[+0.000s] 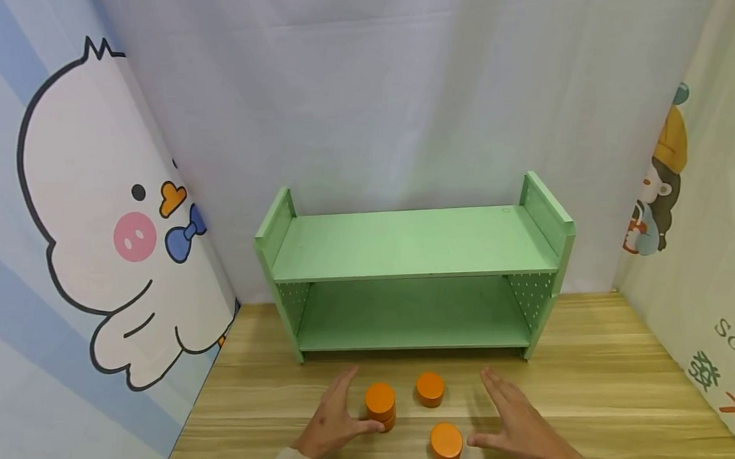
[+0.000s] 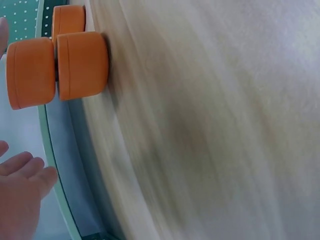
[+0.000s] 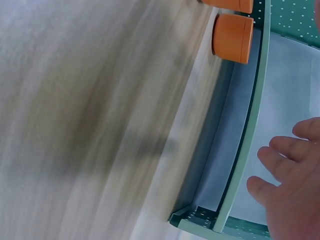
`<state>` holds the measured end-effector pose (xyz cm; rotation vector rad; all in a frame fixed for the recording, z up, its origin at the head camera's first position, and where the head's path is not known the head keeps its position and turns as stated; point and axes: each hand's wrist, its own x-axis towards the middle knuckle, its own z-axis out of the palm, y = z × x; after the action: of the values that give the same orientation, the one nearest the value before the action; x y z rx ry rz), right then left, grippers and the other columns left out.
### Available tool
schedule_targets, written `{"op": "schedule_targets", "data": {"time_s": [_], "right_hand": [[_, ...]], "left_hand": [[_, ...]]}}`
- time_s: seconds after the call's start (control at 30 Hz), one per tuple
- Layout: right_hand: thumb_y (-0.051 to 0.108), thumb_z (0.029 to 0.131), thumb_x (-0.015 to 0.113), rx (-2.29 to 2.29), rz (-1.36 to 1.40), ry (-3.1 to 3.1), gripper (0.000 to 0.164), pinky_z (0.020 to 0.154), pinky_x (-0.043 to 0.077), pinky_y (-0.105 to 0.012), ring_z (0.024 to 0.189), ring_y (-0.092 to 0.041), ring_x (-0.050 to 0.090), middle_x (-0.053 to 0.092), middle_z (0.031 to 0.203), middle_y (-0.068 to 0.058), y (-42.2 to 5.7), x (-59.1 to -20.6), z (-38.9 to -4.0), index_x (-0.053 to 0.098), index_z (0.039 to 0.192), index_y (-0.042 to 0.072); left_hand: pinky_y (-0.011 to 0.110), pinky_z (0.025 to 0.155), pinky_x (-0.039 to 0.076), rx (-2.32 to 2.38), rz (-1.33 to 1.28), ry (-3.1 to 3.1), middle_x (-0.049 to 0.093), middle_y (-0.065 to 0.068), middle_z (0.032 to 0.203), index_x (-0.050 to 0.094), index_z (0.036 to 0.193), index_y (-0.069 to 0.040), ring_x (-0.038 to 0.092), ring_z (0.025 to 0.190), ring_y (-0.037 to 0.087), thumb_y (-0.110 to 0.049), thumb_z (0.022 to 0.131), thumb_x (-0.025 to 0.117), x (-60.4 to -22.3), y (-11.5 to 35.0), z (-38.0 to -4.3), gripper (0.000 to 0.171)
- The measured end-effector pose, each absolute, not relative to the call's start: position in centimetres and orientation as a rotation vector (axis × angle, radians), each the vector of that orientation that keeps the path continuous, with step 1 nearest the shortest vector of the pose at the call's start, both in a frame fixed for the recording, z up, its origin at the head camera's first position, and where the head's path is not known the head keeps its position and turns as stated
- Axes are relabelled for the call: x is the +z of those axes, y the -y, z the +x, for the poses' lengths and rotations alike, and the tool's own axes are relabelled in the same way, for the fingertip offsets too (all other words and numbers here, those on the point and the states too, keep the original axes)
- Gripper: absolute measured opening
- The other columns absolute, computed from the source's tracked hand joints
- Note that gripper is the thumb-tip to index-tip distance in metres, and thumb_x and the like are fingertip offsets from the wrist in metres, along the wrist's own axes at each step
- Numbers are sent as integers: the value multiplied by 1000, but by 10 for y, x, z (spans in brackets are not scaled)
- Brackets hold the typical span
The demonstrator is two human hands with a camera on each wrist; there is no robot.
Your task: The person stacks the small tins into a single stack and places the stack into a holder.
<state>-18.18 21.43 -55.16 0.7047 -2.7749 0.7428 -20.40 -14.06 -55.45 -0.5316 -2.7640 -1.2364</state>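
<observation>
Two short orange cylinders stand stacked, the upper cylinder (image 1: 380,398) (image 2: 31,72) on the lower cylinder (image 1: 388,423) (image 2: 82,65). My left hand (image 1: 332,420) (image 2: 22,195) is just left of this stack, fingers extended and thumb spread; the thumb overlaps the lower cylinder in the head view. Another single cylinder (image 1: 430,388) stands behind to the right, and a front cylinder (image 1: 446,443) nearest me. To the right of the front one, my right hand (image 1: 522,428) (image 3: 295,170) hovers with spread fingers, thumb tip close to it. Both hands hold nothing. Each cylinder has a seam near its top.
A light green two-tier shelf (image 1: 419,245) with perforated side panels stands behind the cylinders on the wood-grain table (image 1: 607,377). A pale curtain (image 1: 373,106) hangs behind it. Printed cloths with cartoon figures flank the left and right sides.
</observation>
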Motion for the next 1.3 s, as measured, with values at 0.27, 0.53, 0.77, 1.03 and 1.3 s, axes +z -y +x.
{"op": "schedule_targets", "data": {"time_s": [0.27,0.53,0.77,1.03,1.3], "right_hand": [[61,68,82,786,743,2739,113,103,41,-61,127,-49,48,46,143,-32,-210,-557,-181,42,141,-14],[57,67,84,909,796,2742,110,100,43,-65,125,-50,49,47,141,-34,-207,-561,-180,44,140,-15],[51,67,86,1004,863,2727,101,97,44,-67,122,-50,51,52,137,-32,-204,-562,-184,50,136,-13],[46,69,86,1039,948,2718,90,94,49,-63,117,-51,54,56,132,-32,-200,-564,-185,56,131,-11],[44,76,83,1228,959,2791,84,98,49,-57,120,-49,54,57,135,-28,-195,-568,-185,55,134,-9]], "left_hand": [[63,105,42,-1321,-475,2773,48,29,144,41,145,9,47,130,46,-34,67,94,-559,137,-203,103],[49,100,51,-1457,-488,2746,52,29,139,45,141,10,53,125,43,-25,71,92,-564,135,-204,92],[47,102,50,-1562,-520,2672,54,30,136,47,138,12,54,124,42,-19,71,91,-568,132,-205,86],[46,100,52,-1613,-527,2665,56,28,133,47,138,12,57,121,42,-15,72,90,-569,129,-205,84],[41,101,52,-1737,-499,2595,55,29,134,47,137,13,57,122,41,-9,71,90,-575,129,-207,82]]}}
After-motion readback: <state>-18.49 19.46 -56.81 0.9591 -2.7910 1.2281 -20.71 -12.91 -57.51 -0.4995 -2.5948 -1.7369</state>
